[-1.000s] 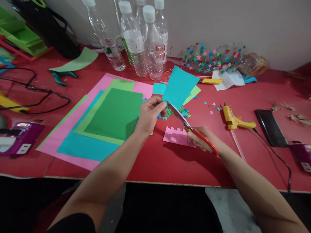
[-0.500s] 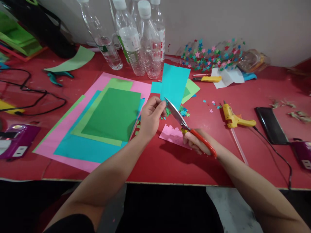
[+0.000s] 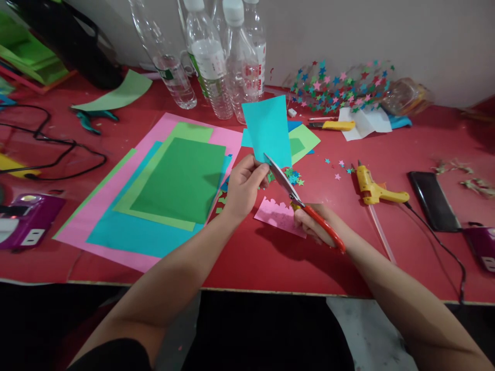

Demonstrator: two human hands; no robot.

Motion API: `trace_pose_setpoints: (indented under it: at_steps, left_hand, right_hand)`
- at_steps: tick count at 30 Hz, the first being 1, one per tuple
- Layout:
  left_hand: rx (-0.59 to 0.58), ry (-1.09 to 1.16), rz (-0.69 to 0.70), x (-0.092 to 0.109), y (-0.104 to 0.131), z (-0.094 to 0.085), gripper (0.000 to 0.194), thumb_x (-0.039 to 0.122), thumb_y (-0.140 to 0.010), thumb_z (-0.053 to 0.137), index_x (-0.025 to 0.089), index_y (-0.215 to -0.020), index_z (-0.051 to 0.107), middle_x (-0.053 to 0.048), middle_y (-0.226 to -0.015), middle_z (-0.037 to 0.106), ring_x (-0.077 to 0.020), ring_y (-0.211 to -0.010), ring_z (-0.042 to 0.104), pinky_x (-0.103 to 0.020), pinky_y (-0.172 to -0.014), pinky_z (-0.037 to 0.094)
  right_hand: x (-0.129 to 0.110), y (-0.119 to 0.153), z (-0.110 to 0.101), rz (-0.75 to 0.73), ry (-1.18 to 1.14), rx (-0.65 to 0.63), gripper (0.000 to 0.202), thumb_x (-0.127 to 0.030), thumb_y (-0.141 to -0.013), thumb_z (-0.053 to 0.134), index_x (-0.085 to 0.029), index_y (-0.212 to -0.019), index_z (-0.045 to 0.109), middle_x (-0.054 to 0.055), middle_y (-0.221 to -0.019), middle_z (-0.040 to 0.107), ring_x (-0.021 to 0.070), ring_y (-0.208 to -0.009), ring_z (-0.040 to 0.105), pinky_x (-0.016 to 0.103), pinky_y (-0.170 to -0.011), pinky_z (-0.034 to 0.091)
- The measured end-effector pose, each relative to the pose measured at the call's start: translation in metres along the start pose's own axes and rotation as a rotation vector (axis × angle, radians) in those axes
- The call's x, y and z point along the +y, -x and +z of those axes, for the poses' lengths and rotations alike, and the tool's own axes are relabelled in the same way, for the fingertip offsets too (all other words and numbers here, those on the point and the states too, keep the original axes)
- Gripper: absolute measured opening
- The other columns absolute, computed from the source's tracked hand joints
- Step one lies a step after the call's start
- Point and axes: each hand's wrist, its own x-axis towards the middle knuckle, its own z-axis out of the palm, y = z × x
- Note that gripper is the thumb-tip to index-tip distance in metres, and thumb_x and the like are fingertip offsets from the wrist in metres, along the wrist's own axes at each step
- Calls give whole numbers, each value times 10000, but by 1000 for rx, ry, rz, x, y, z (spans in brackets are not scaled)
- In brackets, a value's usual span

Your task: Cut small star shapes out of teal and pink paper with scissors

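Note:
Between the thumb and fingers of my left hand (image 3: 247,185) is the lower edge of a turquoise paper piece (image 3: 268,129), which stands up above the table. My right hand (image 3: 315,224) is closed on red-handled scissors (image 3: 323,224). Their blades point up and left, with the tips at the paper's lower edge beside my left fingertips. Below the blades lies a pink paper piece (image 3: 274,215) with a jagged top edge. Small green and blue stars (image 3: 294,178) lie behind the scissors, partly hidden.
Stacked coloured sheets (image 3: 178,180) lie left. Plastic bottles (image 3: 211,67) stand at the back, near a star-filled clear container (image 3: 340,87). A yellow glue gun (image 3: 373,188), a phone (image 3: 433,201) and a yellow cutter (image 3: 338,125) lie right.
The turquoise paper has turned, its top swinging to the left. My left hand still pinches its lower edge, and the scissors have barely moved.

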Motion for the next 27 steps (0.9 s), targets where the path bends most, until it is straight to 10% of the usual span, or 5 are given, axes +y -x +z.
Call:
trace_pose_setpoints:
  at_steps: [27]
  left_hand:
    - [-33,24,17,-2,-4,-6,246,260,-842,559,189,-607,535,36,-504,506,-61,-466,467,-211,-476,388]
  right_hand:
    - [-5,2,-1,41,26,-6,381,-491,-873,480,-187,-644,450,-81,-439,384,54,-316,362,183,-344,309]
